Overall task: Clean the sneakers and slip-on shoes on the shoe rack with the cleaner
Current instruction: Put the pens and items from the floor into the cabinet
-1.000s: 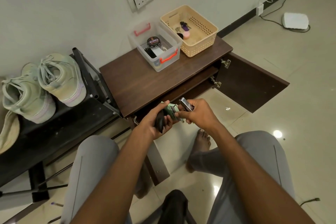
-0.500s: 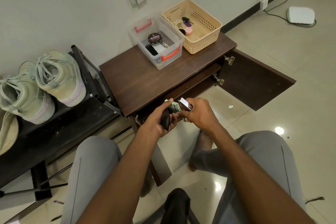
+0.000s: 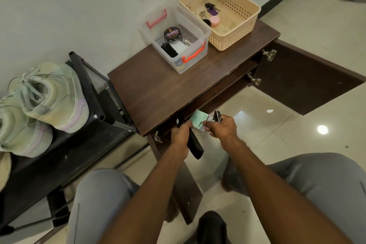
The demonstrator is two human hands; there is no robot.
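Right now both forearms reach up from the bottom of the frame and meet just below centre, in front of the dark wooden counter. The left hand is turned knuckles-up, fingers curled tight round a long black object that slants down and to the right out of the fist; what it is exactly cannot be told. The right hand sits just beside it, wrist bent slightly inward, thumb and fingers pinching a pale green packet with printed lettering, and a small dark-and-silver item pokes up behind the knuckles of that same hand. The two hands are almost touching around the packet, right at the counter's front edge.

Over at the left of the frame, a pair of pale green sneakers rests on the black shoe rack, well apart from the hands.

Up on the counter, upper centre, stands a clear plastic box with orange handles, a round black tin and a black brush inside it. Touching its right side is a beige perforated basket holding keys and small round pots. The cabinet door hangs open at the right, and grey-trousered knees fill the lower corners.
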